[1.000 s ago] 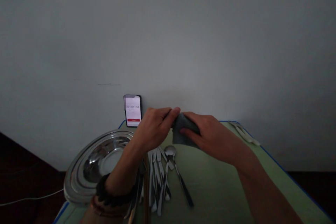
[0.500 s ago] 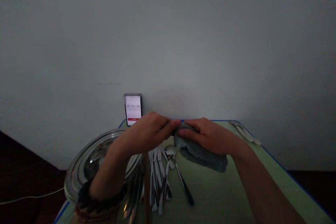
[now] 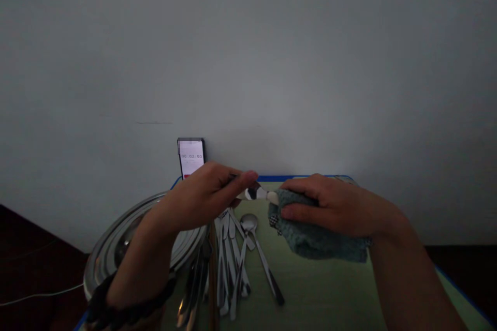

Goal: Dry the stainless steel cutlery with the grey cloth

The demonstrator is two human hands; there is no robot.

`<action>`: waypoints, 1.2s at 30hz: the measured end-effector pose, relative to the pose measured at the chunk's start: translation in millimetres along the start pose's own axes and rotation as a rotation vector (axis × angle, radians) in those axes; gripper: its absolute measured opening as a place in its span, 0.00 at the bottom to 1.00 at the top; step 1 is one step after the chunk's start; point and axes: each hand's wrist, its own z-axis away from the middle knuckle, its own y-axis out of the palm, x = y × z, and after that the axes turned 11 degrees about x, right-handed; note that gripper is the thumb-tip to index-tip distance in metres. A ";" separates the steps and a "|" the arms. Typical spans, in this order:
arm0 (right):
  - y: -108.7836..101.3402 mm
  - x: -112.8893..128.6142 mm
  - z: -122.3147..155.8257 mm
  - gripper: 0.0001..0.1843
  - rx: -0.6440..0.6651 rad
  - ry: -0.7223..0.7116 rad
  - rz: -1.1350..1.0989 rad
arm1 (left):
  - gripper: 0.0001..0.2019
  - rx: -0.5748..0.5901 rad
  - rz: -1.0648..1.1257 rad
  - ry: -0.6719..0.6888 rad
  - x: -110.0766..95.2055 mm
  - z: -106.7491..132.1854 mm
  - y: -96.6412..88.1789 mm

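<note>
Left hand (image 3: pixel 209 194) pinches the metal end of a utensil (image 3: pixel 254 192) between thumb and bent fingers; fingertips on the underside mostly hidden. Right hand (image 3: pixel 334 204) has its thumb pressed along a grey-green cloth (image 3: pixel 322 243), other fingers folded over the far side, cloth pinched between; tips out of view. Utensil is up off the table (image 3: pixel 322 295), bridging the gap between the hands, pale part running into the cloth's left edge (spoon, fork or knife, can't tell, ends covered).

Step looks like wiping. To do it well: left pinch firm and steady so the piece can't twist, cloth wrapped round both faces, even thumb pressure, stroke along the length toward the right. Then swap ends, since the part under the left fingers gets no cloth. Go easy if the hidden end has an edge or points. Best to gather the loose cloth hanging on the near side, so it doesn't drag over the cutlery pile (image 3: pixel 222 274) or the spoon (image 3: pixel 266 264) just right of it. Left forearm passes over the metal basin (image 3: pixel 101 253) at left; elbow high avoids bumping its rim.
</note>
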 end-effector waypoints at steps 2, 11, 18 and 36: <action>4.3 3.4 -4.6 0.14 -0.029 -0.001 0.074 | 0.23 0.015 -0.037 0.033 -7.4 -1.6 2.8; 13.1 -2.4 -20.2 0.16 -0.149 -0.011 0.014 | 0.24 -0.085 -0.232 0.110 -16.1 -15.1 15.3; 14.9 -6.2 -23.3 0.16 -0.207 -0.087 -0.012 | 0.23 -0.109 -0.281 0.132 -14.7 -18.5 15.0; -5.3 -7.4 7.0 0.15 -0.034 0.099 0.005 | 0.20 0.036 -0.074 0.059 2.7 0.1 -2.5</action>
